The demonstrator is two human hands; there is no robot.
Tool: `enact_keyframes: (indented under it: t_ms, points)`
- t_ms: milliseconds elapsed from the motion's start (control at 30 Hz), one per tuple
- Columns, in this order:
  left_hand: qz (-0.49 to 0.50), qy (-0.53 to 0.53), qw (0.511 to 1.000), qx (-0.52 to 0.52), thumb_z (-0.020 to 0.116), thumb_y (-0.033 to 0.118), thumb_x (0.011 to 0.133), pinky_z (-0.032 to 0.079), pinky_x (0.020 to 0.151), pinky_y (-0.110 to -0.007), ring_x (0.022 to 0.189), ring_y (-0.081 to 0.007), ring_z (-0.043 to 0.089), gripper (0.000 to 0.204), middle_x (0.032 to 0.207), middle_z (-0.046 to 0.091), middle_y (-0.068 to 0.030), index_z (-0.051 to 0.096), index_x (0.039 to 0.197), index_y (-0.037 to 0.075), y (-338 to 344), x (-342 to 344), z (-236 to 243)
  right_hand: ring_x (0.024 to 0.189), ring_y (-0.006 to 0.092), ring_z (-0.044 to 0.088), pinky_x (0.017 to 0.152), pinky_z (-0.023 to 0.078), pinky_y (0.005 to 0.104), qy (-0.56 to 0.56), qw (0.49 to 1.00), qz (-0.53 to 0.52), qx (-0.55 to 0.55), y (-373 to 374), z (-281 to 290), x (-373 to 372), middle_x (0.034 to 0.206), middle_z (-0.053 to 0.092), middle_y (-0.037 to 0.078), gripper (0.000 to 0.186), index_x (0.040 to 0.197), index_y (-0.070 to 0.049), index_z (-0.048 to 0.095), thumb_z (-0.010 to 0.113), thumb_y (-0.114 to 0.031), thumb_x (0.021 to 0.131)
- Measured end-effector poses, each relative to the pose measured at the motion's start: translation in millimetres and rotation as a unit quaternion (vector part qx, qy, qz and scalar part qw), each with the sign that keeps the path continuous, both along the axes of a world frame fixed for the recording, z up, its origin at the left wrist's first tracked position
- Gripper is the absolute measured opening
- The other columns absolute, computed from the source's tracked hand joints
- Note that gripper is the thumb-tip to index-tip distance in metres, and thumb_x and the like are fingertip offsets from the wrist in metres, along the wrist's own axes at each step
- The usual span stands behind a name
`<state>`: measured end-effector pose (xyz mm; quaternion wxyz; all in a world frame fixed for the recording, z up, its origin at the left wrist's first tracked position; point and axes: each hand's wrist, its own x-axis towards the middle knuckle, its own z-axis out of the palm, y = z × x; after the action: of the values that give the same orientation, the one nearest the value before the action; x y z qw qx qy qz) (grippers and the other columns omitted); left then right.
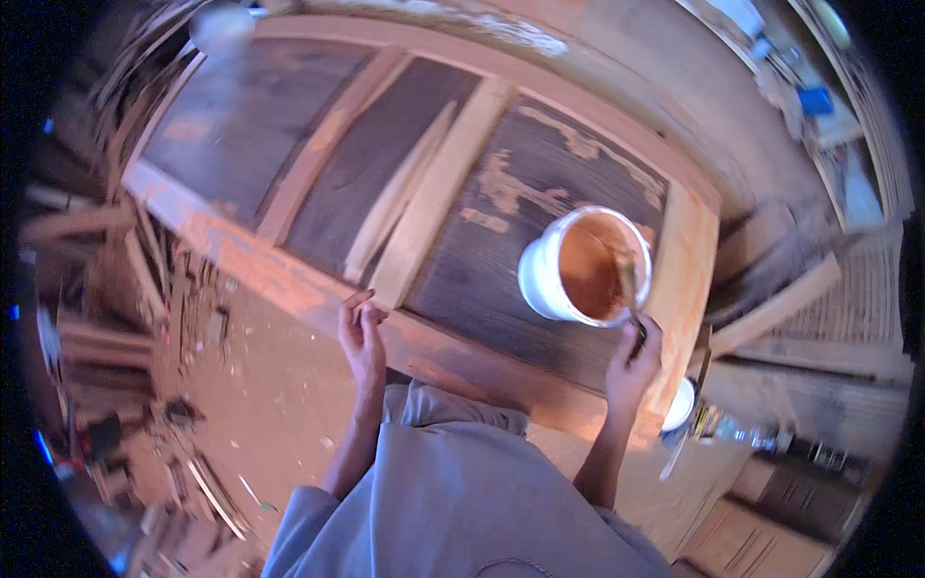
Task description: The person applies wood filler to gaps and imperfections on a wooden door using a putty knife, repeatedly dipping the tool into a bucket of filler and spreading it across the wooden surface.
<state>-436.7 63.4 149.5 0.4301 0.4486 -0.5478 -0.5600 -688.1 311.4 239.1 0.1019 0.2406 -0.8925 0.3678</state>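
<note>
A white bucket [535, 279] of orange-brown liquid stands on a wooden frame with dark panels [347, 135]. My right hand [631, 356] is closed around the handle of a brush [628, 275] that dips into the bucket at its right side. My left hand [364, 337] is at the near edge of the frame, fingers loosely bent and apart, holding nothing. A loose pale strip of wood [405, 183] lies on the middle panel, above my left hand. Patchy orange-brown smears mark the right panel and the frame's edges.
Stacked offcuts and boards [106, 347] crowd the left side, over a dusty floor [260, 385]. At right are a white container [679, 405], leaning planks [771, 308] and wooden pieces [771, 520]. A shelf with a blue item [814, 101] runs along the top right.
</note>
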Motion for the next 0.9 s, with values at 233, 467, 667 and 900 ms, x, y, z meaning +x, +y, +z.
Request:
enact_keyframes:
  t_ms: [233,467,667,900]
  points:
    - [0.028,-0.022,0.999,-0.018,0.053,0.012,0.100,0.049,0.074,-0.027,0.082,-0.0116,0.060,0.021,0.094,0.064,-0.0057,0.059,0.118,0.002,-8.9,54.1,10.7,0.080,0.0131,0.056,0.070,0.048,0.0269,-0.036,0.998,0.042,0.013,25.2,-9.2,-2.4,0.094,0.061,0.008,0.023,0.114,0.002,0.058,0.059,-0.013,0.097]
    - [0.244,-0.155,0.939,0.185,0.056,0.027,0.098,0.049,0.064,-0.027,0.074,-0.0162,0.066,0.029,0.092,0.065,-0.0074,0.062,0.107,0.000,-18.8,236.7,-113.3,0.082,0.0185,0.058,0.071,0.049,0.0308,-0.079,0.996,0.042,0.021,7.2,-0.8,8.2,0.095,0.062,0.011,0.021,0.111,0.003,0.060,0.061,-0.011,0.095]
    - [0.183,-0.308,0.861,0.362,0.059,0.036,0.095,0.051,0.055,-0.029,0.064,-0.0186,0.067,0.043,0.089,0.068,-0.0122,0.063,0.109,-0.004,64.7,362.7,-234.2,0.079,0.0157,0.057,0.069,0.047,0.0284,-0.071,0.997,0.015,0.032,1.7,-15.2,11.6,0.094,0.062,0.008,0.018,0.106,0.001,0.062,0.063,-0.011,0.094]
    - [-0.029,-0.360,0.903,0.231,0.059,0.040,0.095,0.051,0.090,-0.044,0.102,-0.0347,0.066,0.047,0.110,0.068,-0.0226,0.062,0.118,-0.001,49.6,402.0,-207.2,0.099,0.0229,0.058,0.089,0.047,0.0352,-0.009,0.991,-0.027,-0.128,-77.3,7.0,69.4,0.107,0.061,0.013,0.029,0.119,0.005,0.058,0.058,-0.014,0.098]
